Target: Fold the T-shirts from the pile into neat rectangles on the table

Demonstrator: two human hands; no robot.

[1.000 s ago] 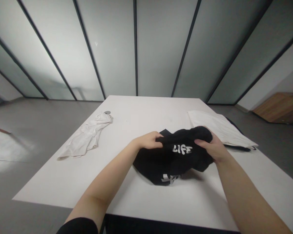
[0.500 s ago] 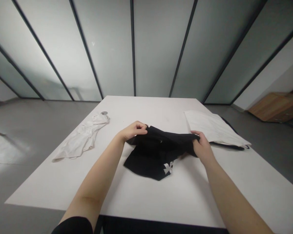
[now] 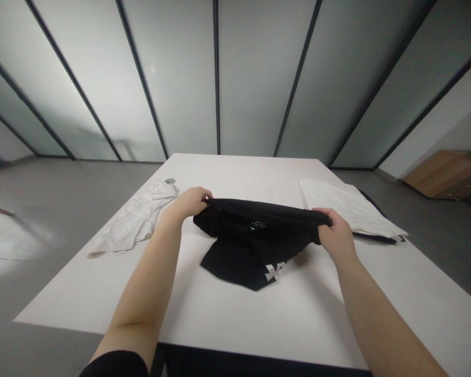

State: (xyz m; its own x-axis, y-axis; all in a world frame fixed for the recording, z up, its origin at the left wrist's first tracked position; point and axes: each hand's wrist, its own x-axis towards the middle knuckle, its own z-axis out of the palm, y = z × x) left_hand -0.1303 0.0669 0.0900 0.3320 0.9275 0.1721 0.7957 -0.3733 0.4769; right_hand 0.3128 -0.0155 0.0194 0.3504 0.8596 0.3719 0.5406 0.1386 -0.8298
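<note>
A black garment (image 3: 243, 246) with white print near its lower edge hangs between my two hands over the white table. Whether it is shorts or a shirt, I cannot tell. My left hand (image 3: 194, 201) pinches the upper left corner. At the other end, my right hand (image 3: 335, 233) grips the upper right corner, thumb toward me. The top edge is pulled nearly straight between them. Its lower part, with white cross-like marks, droops onto or close above the tabletop. A small pale logo shows below the top edge.
On the left of the white table (image 3: 235, 319) lies a crumpled white garment (image 3: 131, 225), with a small grey disc (image 3: 169, 180) behind it. Folded white cloth (image 3: 341, 207) lies on something dark at the right. Frosted glass panels stand behind; a wooden cabinet (image 3: 447, 170) is far right.
My left hand has moved left and slightly up, and my right hand a little to the right. The black garment's top edge is now spread wider and straighter, showing more of the logo.
</note>
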